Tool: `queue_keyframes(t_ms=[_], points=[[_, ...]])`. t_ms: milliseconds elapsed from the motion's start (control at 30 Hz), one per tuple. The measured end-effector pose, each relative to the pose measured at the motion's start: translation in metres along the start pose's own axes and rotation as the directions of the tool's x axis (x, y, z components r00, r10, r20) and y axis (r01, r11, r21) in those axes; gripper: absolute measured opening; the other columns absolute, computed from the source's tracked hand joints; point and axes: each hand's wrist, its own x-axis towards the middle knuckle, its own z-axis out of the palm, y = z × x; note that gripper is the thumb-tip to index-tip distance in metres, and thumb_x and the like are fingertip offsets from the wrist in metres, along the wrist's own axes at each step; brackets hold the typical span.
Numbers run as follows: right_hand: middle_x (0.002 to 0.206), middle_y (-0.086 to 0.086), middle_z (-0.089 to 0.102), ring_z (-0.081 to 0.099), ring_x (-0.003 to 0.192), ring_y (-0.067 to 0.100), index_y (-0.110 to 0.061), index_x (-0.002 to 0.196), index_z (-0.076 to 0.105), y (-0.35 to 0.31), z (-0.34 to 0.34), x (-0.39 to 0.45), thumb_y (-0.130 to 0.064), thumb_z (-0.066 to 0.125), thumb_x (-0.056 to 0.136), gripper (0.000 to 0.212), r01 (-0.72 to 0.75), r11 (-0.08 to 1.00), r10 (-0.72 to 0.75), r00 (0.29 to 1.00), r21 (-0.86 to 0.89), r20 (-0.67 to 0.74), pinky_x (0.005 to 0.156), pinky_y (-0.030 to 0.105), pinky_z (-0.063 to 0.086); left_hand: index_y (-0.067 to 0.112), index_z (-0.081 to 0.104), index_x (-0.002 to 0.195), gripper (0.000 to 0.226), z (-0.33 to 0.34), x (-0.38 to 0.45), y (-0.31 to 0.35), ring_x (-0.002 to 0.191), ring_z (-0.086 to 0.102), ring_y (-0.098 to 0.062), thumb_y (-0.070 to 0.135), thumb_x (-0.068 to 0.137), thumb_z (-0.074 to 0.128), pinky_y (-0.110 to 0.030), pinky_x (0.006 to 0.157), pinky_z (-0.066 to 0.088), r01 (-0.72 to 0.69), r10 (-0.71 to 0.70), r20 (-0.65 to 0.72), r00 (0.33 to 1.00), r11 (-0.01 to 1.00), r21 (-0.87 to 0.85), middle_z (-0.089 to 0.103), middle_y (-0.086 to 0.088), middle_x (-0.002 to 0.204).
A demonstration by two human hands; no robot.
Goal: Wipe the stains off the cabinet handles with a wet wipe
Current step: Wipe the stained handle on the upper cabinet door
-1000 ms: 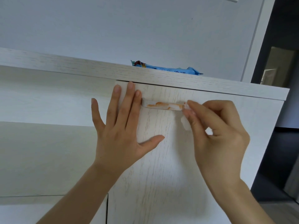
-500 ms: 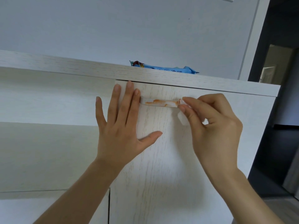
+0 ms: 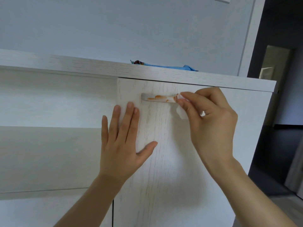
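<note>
One cabinet door (image 3: 164, 161), one handle (image 3: 158, 99), one wet wipe (image 3: 181, 112), one blue packet (image 3: 165, 66). Handle: white horizontal bar near the door's top edge, smeared with orange stains (image 3: 158, 97) along most of its length. Right hand (image 3: 211, 122) pinches the small white wipe between thumb and fingertips, pressed to the handle's right end. Left hand (image 3: 121, 141) lies flat, fingers straight and spread, on the door's left edge below the handle. Packet sits on the cabinet top (image 3: 82, 66), toward its rear edge.

Left hand (image 3: 121, 145) flat, right hand (image 3: 211, 122) pinching.
</note>
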Motion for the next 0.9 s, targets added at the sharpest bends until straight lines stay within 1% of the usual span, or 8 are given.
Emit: queue_keyframes(t_ms=[100,233,367,500,700,767,833,900], points=[[0.082,-0.003,0.050,0.044,0.066,0.004,-0.007,0.094,0.073,-0.0005,-0.0007,0.0019,-0.006,0.067,0.086,0.011,-0.023,1.000,0.023,1.000,0.020,-0.003,0.067,0.003,0.036,0.005,0.022,0.146,0.080,-0.0010,0.0000,-0.0002,0.144,0.012,-0.032,0.060,0.091,0.042,-0.051,0.116,0.015,0.001,-0.001,0.006,1.000,1.000,-0.027,0.021,-0.012,0.152],[0.083,-0.003,0.050,0.047,0.067,-0.008,-0.010,0.094,0.073,0.0062,-0.0054,0.0066,-0.009,0.067,0.086,0.010,-0.078,0.996,0.080,0.996,0.043,-0.044,0.068,0.001,0.034,0.006,0.021,0.146,0.080,-0.0008,-0.0001,0.0005,0.144,0.012,-0.032,0.059,0.090,0.042,-0.053,0.115,0.017,0.005,-0.005,0.003,1.000,0.999,-0.046,0.021,-0.011,0.152],[0.081,-0.002,0.050,0.043,0.065,0.003,-0.007,0.095,0.073,0.0039,-0.0022,0.0021,-0.007,0.067,0.086,0.011,0.027,0.999,-0.027,1.000,-0.022,0.009,0.066,0.006,0.036,0.006,0.023,0.146,0.078,0.0004,-0.0012,0.0011,0.144,0.012,-0.031,0.059,0.091,0.042,-0.053,0.115,0.018,0.009,-0.009,-0.004,1.000,0.999,-0.035,0.021,-0.010,0.152],[0.082,-0.002,0.049,0.046,0.068,0.006,-0.006,0.095,0.073,0.0025,-0.0005,0.0006,-0.007,0.066,0.087,0.011,0.004,1.000,-0.004,1.000,-0.006,-0.027,0.065,0.007,0.036,0.006,0.022,0.146,0.078,0.0002,-0.0019,0.0000,0.144,0.012,-0.032,0.060,0.093,0.039,-0.054,0.115,0.017,-0.002,0.003,0.008,1.000,1.000,-0.018,0.020,-0.011,0.153],[0.082,-0.001,0.049,0.050,0.071,0.011,-0.004,0.095,0.072,-0.0009,0.0019,0.0002,-0.006,0.065,0.087,0.011,0.011,1.000,-0.011,1.000,-0.010,0.001,0.065,0.012,0.040,0.005,0.023,0.146,0.077,0.0000,-0.0017,-0.0004,0.144,0.011,-0.031,0.060,0.094,0.037,-0.053,0.115,0.016,-0.004,0.004,0.009,1.000,1.000,-0.004,0.021,-0.011,0.153],[0.082,-0.002,0.049,0.047,0.069,0.006,-0.005,0.095,0.072,0.0001,-0.0014,0.0023,-0.006,0.066,0.086,0.011,0.021,1.000,-0.021,1.000,-0.018,0.011,0.066,0.008,0.039,0.005,0.023,0.146,0.077,0.0000,-0.0015,-0.0001,0.144,0.011,-0.031,0.060,0.093,0.037,-0.053,0.115,0.016,-0.004,0.004,0.009,1.000,1.000,-0.005,0.021,-0.011,0.153],[0.083,-0.003,0.049,0.046,0.067,0.001,-0.007,0.094,0.073,0.0021,-0.0048,0.0040,-0.008,0.067,0.086,0.010,-0.024,1.000,0.024,1.000,-0.005,-0.009,0.067,0.003,0.036,0.005,0.024,0.145,0.077,0.0000,-0.0010,0.0002,0.144,0.010,-0.030,0.060,0.093,0.038,-0.053,0.115,0.016,-0.003,0.003,0.009,1.000,1.000,-0.011,0.021,-0.011,0.153],[0.083,-0.004,0.049,0.047,0.067,-0.002,-0.007,0.095,0.073,0.0026,-0.0054,0.0043,-0.009,0.066,0.087,0.010,-0.054,0.998,0.054,0.998,0.012,-0.016,0.067,0.002,0.035,0.005,0.024,0.146,0.077,0.0003,-0.0010,0.0003,0.144,0.010,-0.031,0.060,0.093,0.037,-0.053,0.115,0.016,-0.002,0.002,0.008,1.000,1.000,-0.010,0.021,-0.011,0.153]])
